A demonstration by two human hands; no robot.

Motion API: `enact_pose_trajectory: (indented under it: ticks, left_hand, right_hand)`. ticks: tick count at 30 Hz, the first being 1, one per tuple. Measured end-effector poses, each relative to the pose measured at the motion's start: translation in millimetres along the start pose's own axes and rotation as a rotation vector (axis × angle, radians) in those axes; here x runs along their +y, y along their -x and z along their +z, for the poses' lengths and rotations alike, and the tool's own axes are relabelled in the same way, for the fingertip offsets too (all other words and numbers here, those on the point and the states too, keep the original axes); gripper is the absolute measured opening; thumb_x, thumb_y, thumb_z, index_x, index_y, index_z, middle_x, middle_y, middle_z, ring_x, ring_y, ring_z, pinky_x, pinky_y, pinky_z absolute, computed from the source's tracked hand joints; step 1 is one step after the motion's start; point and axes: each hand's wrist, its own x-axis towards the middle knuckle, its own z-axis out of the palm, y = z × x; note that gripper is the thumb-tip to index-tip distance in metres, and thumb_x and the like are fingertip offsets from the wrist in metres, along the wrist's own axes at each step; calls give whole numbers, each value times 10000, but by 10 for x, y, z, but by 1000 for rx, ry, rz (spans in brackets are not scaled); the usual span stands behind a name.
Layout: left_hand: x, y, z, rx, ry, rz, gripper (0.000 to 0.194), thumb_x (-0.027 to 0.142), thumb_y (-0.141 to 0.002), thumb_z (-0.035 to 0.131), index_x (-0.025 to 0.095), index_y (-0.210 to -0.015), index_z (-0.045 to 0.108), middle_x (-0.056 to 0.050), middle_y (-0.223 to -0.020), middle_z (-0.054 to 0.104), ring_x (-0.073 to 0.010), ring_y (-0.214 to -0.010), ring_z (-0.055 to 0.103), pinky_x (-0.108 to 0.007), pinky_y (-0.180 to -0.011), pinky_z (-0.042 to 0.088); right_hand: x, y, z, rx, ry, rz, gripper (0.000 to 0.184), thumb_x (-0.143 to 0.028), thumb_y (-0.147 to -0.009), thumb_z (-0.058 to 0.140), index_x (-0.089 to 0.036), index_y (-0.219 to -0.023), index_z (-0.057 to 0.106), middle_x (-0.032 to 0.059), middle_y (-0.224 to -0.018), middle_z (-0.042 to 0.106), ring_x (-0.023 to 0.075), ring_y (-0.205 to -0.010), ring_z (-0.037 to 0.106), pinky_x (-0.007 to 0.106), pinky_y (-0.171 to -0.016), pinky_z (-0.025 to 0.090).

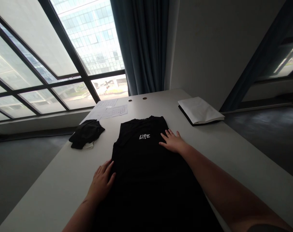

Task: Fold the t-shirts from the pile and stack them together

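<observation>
A black T-shirt (146, 167) lies spread flat before me, its collar at the far end and white lettering on the chest. The sleeves do not show; they may be tucked beneath. My right hand (172, 141) rests flat on the upper right of the shirt, beside the lettering, with fingers spread. At the shirt's left edge, my left hand (101, 182) lies with fingers stretched out, partly on the cloth and partly over the table. Neither hand grips anything.
On the white table (224, 154), a crumpled dark cloth bundle (86, 133) lies at the left edge. Papers (114, 111) lie farther back. A folded white cloth (200, 110) rests over something dark at the right. Behind are a blue curtain (143, 48) and windows.
</observation>
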Motion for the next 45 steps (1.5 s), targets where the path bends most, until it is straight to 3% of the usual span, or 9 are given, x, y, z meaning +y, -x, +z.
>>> enact_pose_trajectory:
  ticks: [8, 13, 17, 21, 28, 31, 35, 40, 45]
  left_hand:
    - [249, -425, -36, 41, -115, -41, 563, 452, -1016, 459, 213, -1525, 501, -121, -1487, 580, -327, -1328, 566, -506, -1138, 435]
    - [624, -1505, 96, -58, -99, 44, 571, 453, -1033, 430, 167, -1521, 508, -141, -1623, 451, -323, -1471, 438, -468, -1233, 317]
    - [706, -2428, 316, -221, -54, -119, 664, 472, -1050, 359, 48, -1556, 431, -213, -1676, 325, -325, -1563, 293, -448, -1259, 259]
    - [585, -2936, 521, -208, -29, -252, 729, 500, -1033, 349, 37, -1597, 360, -237, -1690, 266, -352, -1588, 213, -502, -1268, 217]
    - [417, -3186, 681, -135, -2, -403, 735, 498, -1035, 252, 72, -1633, 295, -206, -1717, 218, -339, -1609, 120, -541, -1267, 197]
    - [388, -3241, 690, -129, 10, -433, 746, 491, -1032, 254, 45, -1629, 286, -210, -1726, 175, -343, -1609, 111, -549, -1266, 192]
    - [381, -3267, 692, -117, 25, -454, 743, 469, -1032, 254, 20, -1623, 285, -211, -1733, 136, -341, -1607, 118, -524, -1267, 201]
    - [365, -3218, 674, -101, 31, -426, 738, 484, -1030, 284, 49, -1626, 297, -189, -1730, 177, -318, -1603, 151, -509, -1276, 184]
    - [380, -3117, 568, -22, 25, -400, 692, 437, -1051, 277, 15, -1596, 340, -223, -1699, 262, -342, -1573, 237, -542, -1270, 184]
  right_hand:
    - [-327, -551, -118, 37, -85, 21, 752, -574, -1019, 389, -146, -1636, 341, 186, -1694, 296, 343, -1542, 327, 489, -1245, 245]
    - [-352, -1131, -281, 90, -120, 336, 833, -553, -1038, 337, 1, -1646, 205, 282, -1708, 144, 358, -1581, 206, 475, -1260, 200]
    - [-341, -1217, -125, 111, -64, 303, 840, -645, -1026, 311, -116, -1671, 211, 208, -1741, 73, 340, -1609, 50, 512, -1278, 27]
    - [-264, -1202, -9, 99, -17, 192, 811, -683, -1019, 303, -217, -1677, 222, 160, -1752, 67, 343, -1609, 58, 521, -1274, 2]
    - [-244, -1108, -25, 203, -21, 78, 704, -567, -1036, 406, -241, -1653, 315, 119, -1757, 82, 335, -1604, 117, 505, -1286, 52]
    - [-265, -988, -59, 332, -31, -137, 588, -427, -1031, 454, -232, -1586, 464, 67, -1759, 103, 300, -1609, 112, 469, -1297, 90]
    - [-264, -946, -88, 209, -45, -355, 519, -401, -1041, 433, -267, -1528, 548, 43, -1702, 323, 252, -1561, 291, 420, -1289, 186]
    - [-238, -1136, -68, 239, -60, 22, 674, -558, -1055, 364, -281, -1663, 281, 64, -1762, 92, 317, -1603, 143, 481, -1280, 164]
    - [-201, -1302, -54, 181, -63, 396, 787, -568, -1045, 283, -96, -1670, 204, 193, -1740, 107, 328, -1603, 110, 536, -1282, 59]
